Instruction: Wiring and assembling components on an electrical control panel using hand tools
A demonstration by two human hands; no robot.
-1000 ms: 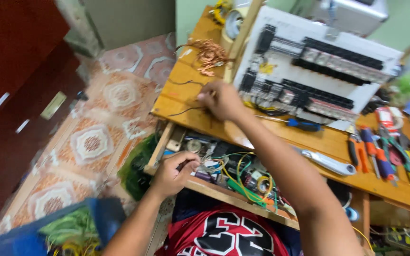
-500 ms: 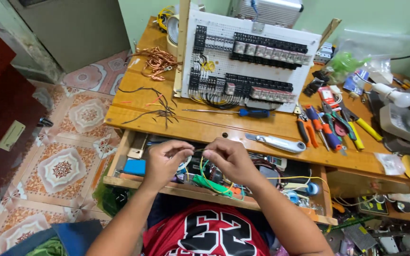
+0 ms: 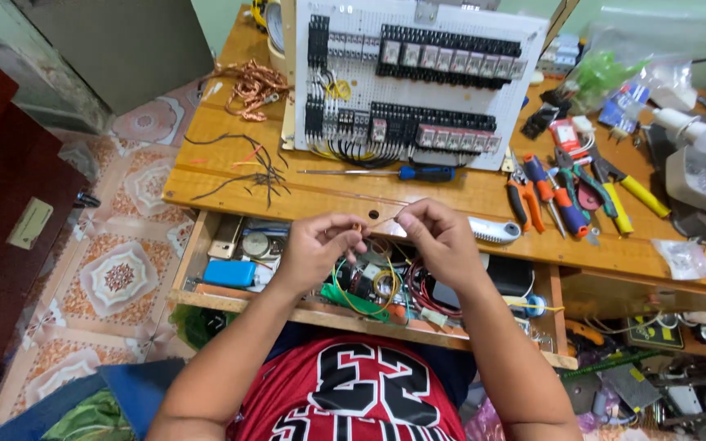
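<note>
Both my hands now together over open wooden drawer [image 3: 206,245] — a second ago right hand [image 3: 443,241] was up on wooden counter [image 3: 230,175], left down in drawer. Left hand [image 3: 316,245] fingers pinched on one end of thin short wire [image 3: 377,222], right pinching other end, wire stretched between them. Judging — wire picked, being readied. White perforated relay panel [image 3: 418,82] and blue-handled screwdriver [image 3: 386,173] lie beyond, untouched.

thin wire [image 3: 379,221]: too fine to identify (between hands) | drawer [image 3: 206,237]: contents partly hidden
</note>
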